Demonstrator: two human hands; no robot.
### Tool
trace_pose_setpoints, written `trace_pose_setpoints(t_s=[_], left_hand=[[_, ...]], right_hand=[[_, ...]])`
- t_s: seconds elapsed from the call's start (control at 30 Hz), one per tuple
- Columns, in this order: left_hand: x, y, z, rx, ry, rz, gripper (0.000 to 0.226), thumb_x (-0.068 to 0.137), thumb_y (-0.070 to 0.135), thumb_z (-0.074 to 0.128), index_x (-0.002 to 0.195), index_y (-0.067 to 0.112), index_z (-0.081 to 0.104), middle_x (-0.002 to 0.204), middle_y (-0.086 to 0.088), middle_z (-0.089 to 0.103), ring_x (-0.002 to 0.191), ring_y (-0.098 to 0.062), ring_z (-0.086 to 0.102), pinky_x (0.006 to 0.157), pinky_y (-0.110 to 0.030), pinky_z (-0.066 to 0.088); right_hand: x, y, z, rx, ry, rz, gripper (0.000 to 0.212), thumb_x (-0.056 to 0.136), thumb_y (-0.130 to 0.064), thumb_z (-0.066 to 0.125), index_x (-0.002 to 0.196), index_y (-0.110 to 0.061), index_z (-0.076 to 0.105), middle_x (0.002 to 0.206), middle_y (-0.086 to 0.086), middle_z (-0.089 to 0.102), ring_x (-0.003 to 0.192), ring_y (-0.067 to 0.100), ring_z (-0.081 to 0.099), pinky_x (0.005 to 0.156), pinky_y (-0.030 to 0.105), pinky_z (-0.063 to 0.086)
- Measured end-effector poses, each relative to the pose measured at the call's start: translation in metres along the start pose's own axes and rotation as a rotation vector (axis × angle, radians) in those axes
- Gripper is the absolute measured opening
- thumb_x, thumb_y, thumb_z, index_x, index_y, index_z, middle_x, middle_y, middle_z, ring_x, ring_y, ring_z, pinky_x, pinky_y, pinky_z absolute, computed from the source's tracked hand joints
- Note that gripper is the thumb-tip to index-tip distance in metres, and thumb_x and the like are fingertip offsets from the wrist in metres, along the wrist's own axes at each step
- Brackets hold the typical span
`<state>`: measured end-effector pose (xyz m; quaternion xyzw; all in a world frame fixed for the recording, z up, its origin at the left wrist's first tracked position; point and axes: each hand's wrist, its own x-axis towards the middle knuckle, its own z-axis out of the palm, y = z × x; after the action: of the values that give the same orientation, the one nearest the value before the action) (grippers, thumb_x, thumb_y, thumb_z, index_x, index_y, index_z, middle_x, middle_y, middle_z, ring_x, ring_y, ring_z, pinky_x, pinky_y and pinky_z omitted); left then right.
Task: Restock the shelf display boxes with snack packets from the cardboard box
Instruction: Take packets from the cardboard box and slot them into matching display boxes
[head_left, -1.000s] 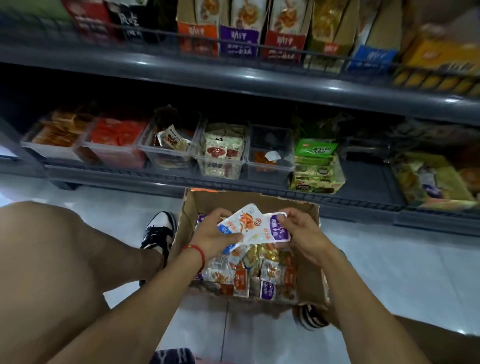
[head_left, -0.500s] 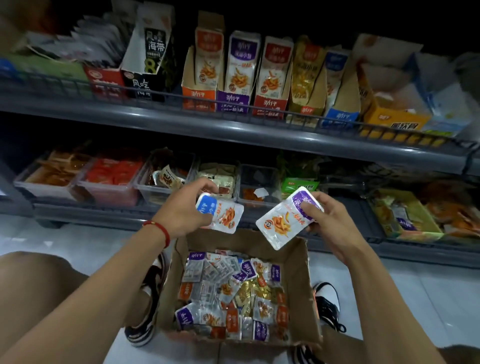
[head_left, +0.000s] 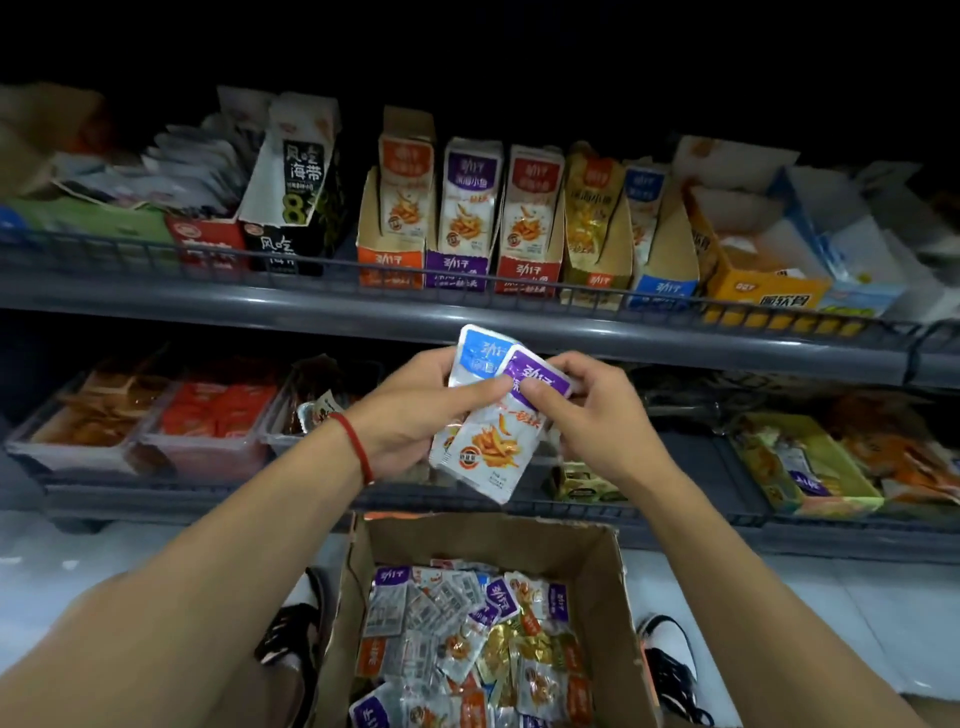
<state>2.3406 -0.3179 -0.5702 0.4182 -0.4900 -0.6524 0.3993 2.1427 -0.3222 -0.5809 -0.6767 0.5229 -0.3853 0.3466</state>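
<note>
A: Head view. Step in hand?

B: Sorting, by judgement. Left hand (head_left: 415, 415) clasping a blue-topped packet (head_left: 475, 358); right hand (head_left: 587, 415) pinching a purple-topped packet (head_left: 498, 431) that overlaps it in front. Both held up between the cardboard box (head_left: 597, 561) on the near floor and the upper shelf (head_left: 311, 306).

A: Remaining stock?

B: Plenty loose in the box: purple, orange and gold packets, jumbled.

A: Next move?

B: Likely matching colour to carton. Purple display box (head_left: 460, 218) at centre of the upper shelf, flanked by orange and red ones; blue display box (head_left: 660, 244) further right. Packets to be separated first, then slotted upright behind those already standing.

A: Legible writing?

B: Same brand mark on packets and cartons, too stylised to transcribe surely. Black carton (head_left: 298, 208) at left showing "海带" and a large "8". Remaining print blurred.
</note>
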Motion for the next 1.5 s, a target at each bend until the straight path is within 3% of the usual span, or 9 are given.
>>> trace_pose_setpoints(t_s=[0.2,0.33,0.43,0.57,0.7,0.87,1.03,1.37,1.5], left_hand=[[0.020,0.017,-0.025,0.005,0.147,0.136,0.040,0.087,-0.002,0.072,0.123,0.010,0.063,0.110,-0.015,0.075,0.100,-0.032,0.074,0.084,-0.048,0.061],[0.028,0.024,-0.044,-0.047,0.344,0.159,0.029,0.089,0.003,0.071,0.114,0.017,0.069,0.105,-0.009,0.078,0.097,-0.027,0.075,0.085,-0.046,0.060],[0.030,0.027,-0.056,-0.035,0.487,0.131,0.024,0.090,0.004,0.068,0.106,0.022,0.071,0.095,-0.007,0.079,0.085,-0.028,0.076,0.078,-0.047,0.063],[0.029,0.030,-0.065,-0.001,0.591,0.130,0.024,0.092,0.004,0.066,0.097,0.027,0.070,0.085,0.000,0.078,0.077,-0.021,0.076,0.063,-0.036,0.062],[0.028,0.036,-0.068,-0.005,0.627,0.138,0.023,0.093,0.005,0.065,0.099,0.027,0.069,0.089,-0.003,0.077,0.079,-0.022,0.075,0.062,-0.035,0.061],[0.025,0.042,-0.071,0.022,0.622,0.139,0.021,0.093,0.006,0.065,0.099,0.027,0.068,0.090,-0.001,0.076,0.080,-0.020,0.074,0.068,-0.035,0.060],[0.020,0.043,-0.075,0.013,0.607,0.131,0.022,0.093,0.007,0.065,0.102,0.026,0.066,0.094,-0.002,0.075,0.082,-0.021,0.074,0.067,-0.035,0.061],[0.020,0.043,-0.072,0.014,0.612,0.135,0.024,0.092,0.006,0.063,0.102,0.027,0.068,0.091,0.000,0.076,0.081,-0.021,0.074,0.056,-0.027,0.057],[0.021,0.043,-0.069,0.013,0.607,0.130,0.023,0.092,0.007,0.064,0.098,0.028,0.068,0.090,0.000,0.076,0.081,-0.022,0.075,0.061,-0.030,0.060]], right_hand=[[0.048,-0.039,-0.023,-0.134,-0.010,-0.041,0.019,0.091,-0.035,0.071,0.106,-0.023,0.067,0.097,-0.008,0.074,0.086,0.001,0.072,0.069,0.025,0.060],[0.085,-0.065,-0.036,-0.114,0.024,-0.110,0.019,0.096,-0.029,0.065,0.110,-0.016,0.064,0.096,-0.005,0.071,0.075,-0.004,0.069,0.058,0.014,0.053],[0.121,-0.084,-0.045,-0.153,0.099,-0.210,0.018,0.101,-0.026,0.059,0.115,-0.014,0.060,0.090,-0.001,0.068,0.059,0.000,0.061,0.048,0.014,0.044],[0.175,-0.104,-0.044,-0.255,0.166,-0.300,0.020,0.102,-0.028,0.059,0.119,-0.018,0.059,0.102,0.001,0.070,0.073,0.003,0.065,0.053,0.015,0.046],[0.210,-0.117,-0.028,-0.440,0.203,-0.326,0.024,0.101,-0.027,0.060,0.123,-0.017,0.060,0.112,0.001,0.067,0.093,0.010,0.063,0.069,0.023,0.054],[0.233,-0.098,-0.004,-0.613,0.131,-0.287,0.032,0.101,-0.029,0.059,0.132,-0.018,0.057,0.125,0.007,0.065,0.100,0.010,0.058,0.064,0.012,0.040],[0.238,-0.085,0.010,-0.682,0.140,-0.268,0.029,0.100,-0.026,0.062,0.127,-0.017,0.060,0.122,0.009,0.067,0.111,0.024,0.066,0.089,0.040,0.058],[0.239,-0.084,0.015,-0.930,0.329,-0.382,0.049,0.094,-0.030,0.070,0.138,-0.019,0.053,0.141,0.011,0.052,0.117,0.031,0.060,0.089,0.043,0.056],[0.240,-0.086,0.018,-0.983,0.358,-0.401,0.047,0.095,-0.026,0.069,0.138,-0.016,0.053,0.143,0.012,0.050,0.115,0.033,0.061,0.087,0.043,0.054]])
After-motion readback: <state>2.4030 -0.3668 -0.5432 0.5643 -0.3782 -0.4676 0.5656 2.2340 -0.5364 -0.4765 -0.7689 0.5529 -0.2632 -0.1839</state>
